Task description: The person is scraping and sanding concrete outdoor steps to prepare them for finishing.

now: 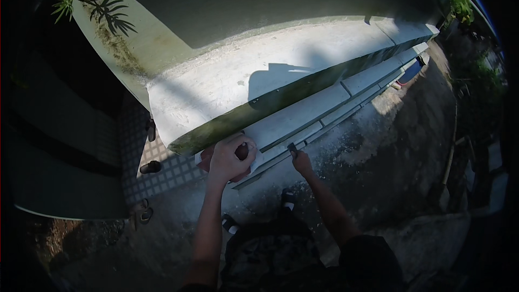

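My left hand (233, 157) curls round a dark reddish-brown round thing (241, 152), at the near end of the lower white ledge. Beneath that hand lies a reddish-brown piece (205, 158) with pale, paper-like edges; my fingers hide much of it. To the right, my right hand (301, 163) is closed on a short dark tool (292, 148) that sticks up from the fist. Its kind is too small and dark to tell. The tool's tip is near the ledge's outer edge, apart from my left hand.
A wide white slab (216, 86) stands above the lower stepped ledge (319, 103), running away to the right. Dark sandals (151, 167) rest on checkered tiles (178, 176) at left. White flecks dot the concrete floor (357, 167). A blue object (411, 72) sits by the ledge's far end.
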Motion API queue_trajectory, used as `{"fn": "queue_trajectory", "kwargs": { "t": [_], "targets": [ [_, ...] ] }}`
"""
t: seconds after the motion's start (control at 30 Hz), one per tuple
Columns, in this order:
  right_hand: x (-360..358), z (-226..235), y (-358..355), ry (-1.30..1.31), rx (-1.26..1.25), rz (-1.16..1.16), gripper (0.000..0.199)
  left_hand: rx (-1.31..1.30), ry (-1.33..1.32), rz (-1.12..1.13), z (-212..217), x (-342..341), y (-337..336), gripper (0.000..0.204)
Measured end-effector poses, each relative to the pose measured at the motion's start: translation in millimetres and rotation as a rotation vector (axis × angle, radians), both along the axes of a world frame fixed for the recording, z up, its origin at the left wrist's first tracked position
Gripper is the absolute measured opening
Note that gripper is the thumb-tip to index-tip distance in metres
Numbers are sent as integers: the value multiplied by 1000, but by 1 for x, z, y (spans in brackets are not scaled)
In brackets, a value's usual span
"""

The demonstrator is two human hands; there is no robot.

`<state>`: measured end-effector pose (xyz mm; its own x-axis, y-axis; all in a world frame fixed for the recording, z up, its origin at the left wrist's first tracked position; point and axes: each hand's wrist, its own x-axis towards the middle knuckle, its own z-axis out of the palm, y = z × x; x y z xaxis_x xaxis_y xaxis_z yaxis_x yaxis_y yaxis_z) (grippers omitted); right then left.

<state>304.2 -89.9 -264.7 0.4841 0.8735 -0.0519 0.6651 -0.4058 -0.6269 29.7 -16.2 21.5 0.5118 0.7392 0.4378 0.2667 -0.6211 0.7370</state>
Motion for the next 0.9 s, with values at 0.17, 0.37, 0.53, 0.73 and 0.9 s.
{"fn": "queue_trajectory", "kwargs": {
  "t": [0.17, 0.37, 0.53, 0.73, 0.9],
  "targets": [
    [-7, -4, 6, 57, -7, -55, 34, -18, -14, 11, 1, 0, 1, 9],
    [-17, -9, 1, -9, 37, -2, 38, 28, -17, -2, -2, -4, 1, 10],
    [-43, -1, 4, 54, 49, -199, 37, -1, -23, -8, 0, -1, -1, 10],
    [-43, 11, -2, 60, 15, -182, 37, 1, -31, 4, 1, -4, -2, 10],
    [-31, 15, -5, 65, 12, -288, 37, -6, -32, -7, 1, -2, 0, 9]
  ]
}}
